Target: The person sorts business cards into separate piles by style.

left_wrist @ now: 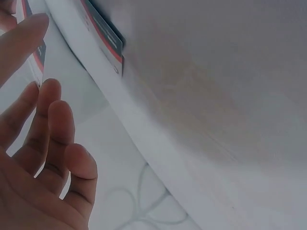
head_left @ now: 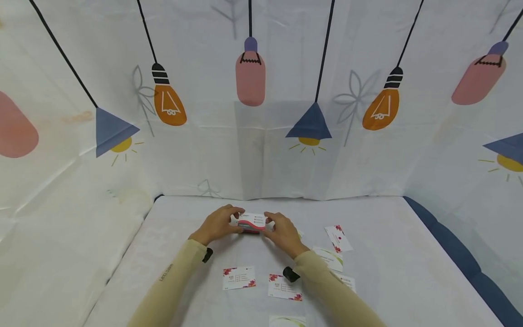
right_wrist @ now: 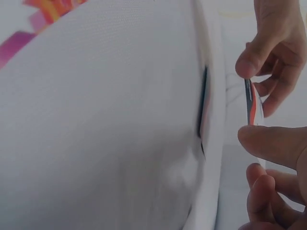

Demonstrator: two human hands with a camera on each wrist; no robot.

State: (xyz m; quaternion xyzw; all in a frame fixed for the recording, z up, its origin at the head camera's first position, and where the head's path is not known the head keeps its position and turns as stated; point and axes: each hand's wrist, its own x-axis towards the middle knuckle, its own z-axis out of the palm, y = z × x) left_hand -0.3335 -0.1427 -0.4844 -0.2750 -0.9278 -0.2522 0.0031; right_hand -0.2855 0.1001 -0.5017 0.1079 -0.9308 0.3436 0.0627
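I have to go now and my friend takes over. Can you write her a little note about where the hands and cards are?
Left hand and right hand: both pinch the ends of one red-and-white card, held just above the white table.
Loose cards lie face up nearer the person: two pink-cornered cards in front, more to the right.
Done: one card is picked up.
Left: the others lie scattered.

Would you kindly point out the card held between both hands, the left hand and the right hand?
held card [head_left: 251, 222], head view, on its printed face.
left hand [head_left: 218, 224], head view, on the back of the hand.
right hand [head_left: 283, 234], head view, on the back of the hand.
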